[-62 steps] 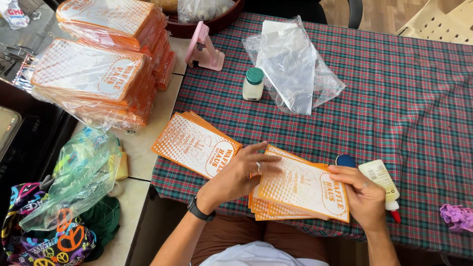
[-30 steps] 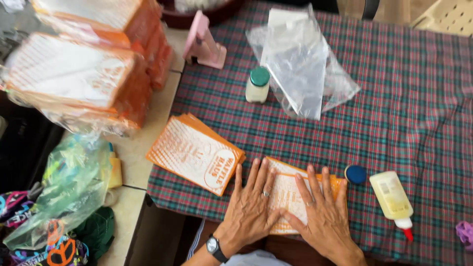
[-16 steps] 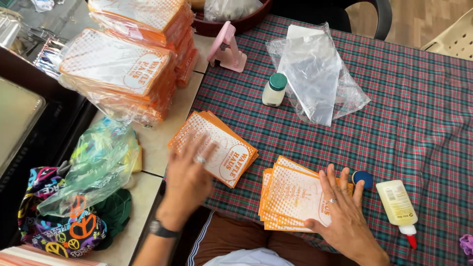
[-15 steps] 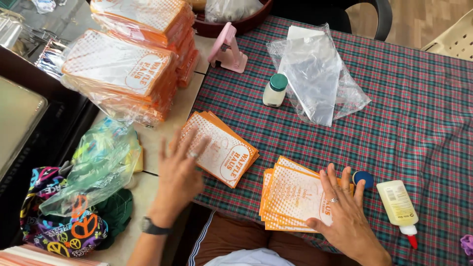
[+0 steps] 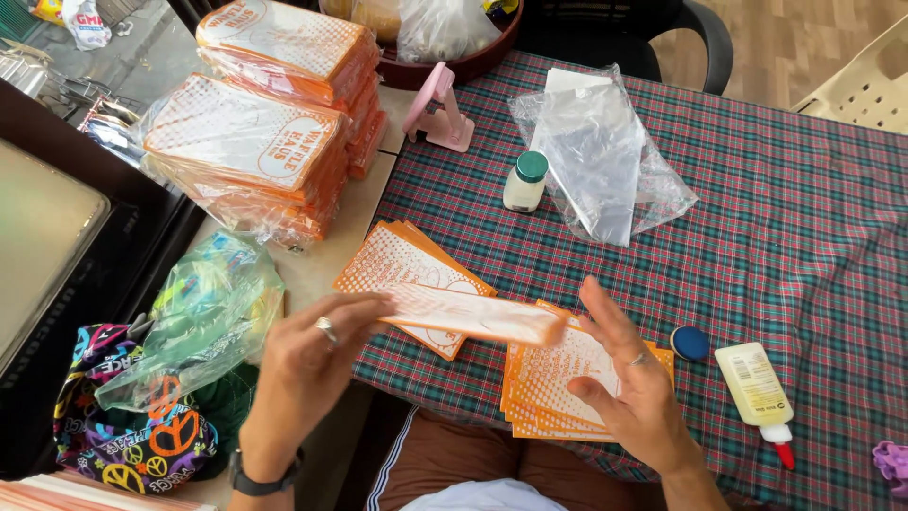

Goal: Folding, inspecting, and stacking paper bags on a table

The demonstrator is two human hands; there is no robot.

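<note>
Left hand raised, fingers pinched; right hand open (palm inward)

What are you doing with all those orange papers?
A person sits at a table with a checked cloth. The left hand holds one flat orange and white paper bag in the air by its end, and the right hand is open just beside it, above a small pile of the same bags. Another pile lies nearby, with wrapped bundles further off. A glue bottle lies to the right.
</note>
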